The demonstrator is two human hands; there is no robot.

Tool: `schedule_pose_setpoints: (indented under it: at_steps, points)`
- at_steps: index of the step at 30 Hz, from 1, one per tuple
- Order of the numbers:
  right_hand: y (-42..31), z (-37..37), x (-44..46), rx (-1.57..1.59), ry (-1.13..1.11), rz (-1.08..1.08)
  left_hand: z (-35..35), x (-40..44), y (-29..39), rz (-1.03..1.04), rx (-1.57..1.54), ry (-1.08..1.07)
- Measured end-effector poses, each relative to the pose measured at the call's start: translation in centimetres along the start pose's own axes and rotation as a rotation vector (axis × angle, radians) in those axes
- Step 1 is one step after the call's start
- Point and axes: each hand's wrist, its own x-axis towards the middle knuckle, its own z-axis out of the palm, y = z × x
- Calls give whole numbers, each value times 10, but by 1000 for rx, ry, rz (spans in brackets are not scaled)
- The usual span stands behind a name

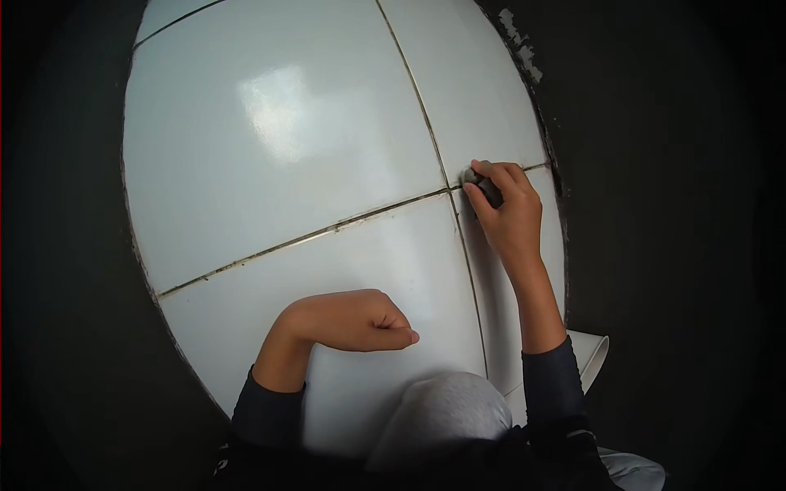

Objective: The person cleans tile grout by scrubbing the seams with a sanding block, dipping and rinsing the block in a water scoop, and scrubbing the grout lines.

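My right hand [512,209] pinches a small rounded object, dark below and grey on top [470,176], between thumb and fingers. It is held at the dark joint between white tiles, just right of where two joints cross; its exact kind is partly hidden by the fingers. My left hand [356,321] is curled into a fist over the lower white tile [409,262], with the thumb along the front and nothing visible in it. A dark, dirty grout line [327,229] runs across between the two hands, and another joint [413,82] crosses it.
Dark grey surface [655,204] surrounds the tiles, with pale flaked patches [521,45] at the upper right. A grey-clothed knee [450,405] shows at the bottom. Beside my right sleeve is a white curved-edged thing [591,352], partly covered.
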Motion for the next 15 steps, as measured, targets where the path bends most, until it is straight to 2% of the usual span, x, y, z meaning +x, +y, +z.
schedule_pose_setpoints:
  at_steps: [3,7,11,15]
  points:
    - [-14,2,-2,-79,-68,-116,-1,-1,3,22,-11,-4]
    - [0,-6,6,-32,-50,17,0,-2,0,12,-11,12]
    - [-16,0,1,-84,-74,-88,-1,0,3,-18,0,-2]
    - [-7,-9,9,-109,-109,-13,0,0,-1,9,-19,-3]
